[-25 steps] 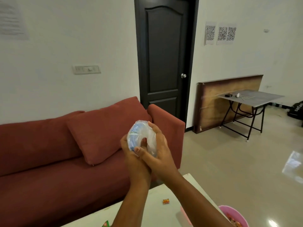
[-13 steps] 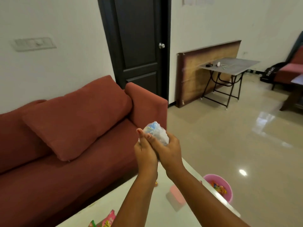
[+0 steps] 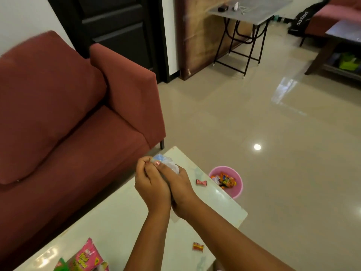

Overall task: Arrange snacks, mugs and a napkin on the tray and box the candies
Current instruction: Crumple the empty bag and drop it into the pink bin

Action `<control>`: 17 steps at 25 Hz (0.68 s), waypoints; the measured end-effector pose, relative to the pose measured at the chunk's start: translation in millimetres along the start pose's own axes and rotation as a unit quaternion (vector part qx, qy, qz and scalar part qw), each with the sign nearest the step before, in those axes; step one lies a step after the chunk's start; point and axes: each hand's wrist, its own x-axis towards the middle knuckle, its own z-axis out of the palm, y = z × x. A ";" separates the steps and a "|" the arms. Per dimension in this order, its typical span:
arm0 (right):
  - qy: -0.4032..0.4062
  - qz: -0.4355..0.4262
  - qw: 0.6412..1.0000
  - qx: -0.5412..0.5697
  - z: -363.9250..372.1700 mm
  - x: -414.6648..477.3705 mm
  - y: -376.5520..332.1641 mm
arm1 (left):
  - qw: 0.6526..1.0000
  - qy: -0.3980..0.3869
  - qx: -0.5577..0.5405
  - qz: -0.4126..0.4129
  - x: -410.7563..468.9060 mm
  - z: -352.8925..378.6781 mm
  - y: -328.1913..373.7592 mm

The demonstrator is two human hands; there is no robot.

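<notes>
Left hand [image 3: 151, 184] and right hand [image 3: 178, 189] jointly grasp a crumpled clear wrapper [image 3: 168, 164]. Two candies [image 3: 201, 182] (5 o'clock) remain unboxed; tray unseen.

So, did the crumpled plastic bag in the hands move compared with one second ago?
Yes. The plastic bag came down: earlier it was level with the sofa armrest, and now it is over the white table.

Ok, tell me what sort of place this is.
Most likely a home living room: a red sofa beside a low white table, a dark door, and a glossy tiled floor with a folding table farther off.
</notes>
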 end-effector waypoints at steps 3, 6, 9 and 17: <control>-0.012 0.035 0.999 -0.025 -52.6 38.0 7.2 | 1.000 0.012 0.007 -0.025 -13.4 53.2 -36.5; 0.017 0.083 0.995 -0.050 -108.1 67.3 22.4 | 0.995 -0.037 0.058 -0.073 -34.5 98.0 -78.5; 0.063 0.119 0.989 -0.056 -165.6 95.6 46.1 | 0.969 -0.163 0.113 -0.146 -51.5 134.4 -126.1; 0.313 0.154 0.935 -0.056 -328.7 193.6 121.1 | 0.857 -0.399 0.296 -0.136 -48.8 216.7 -228.8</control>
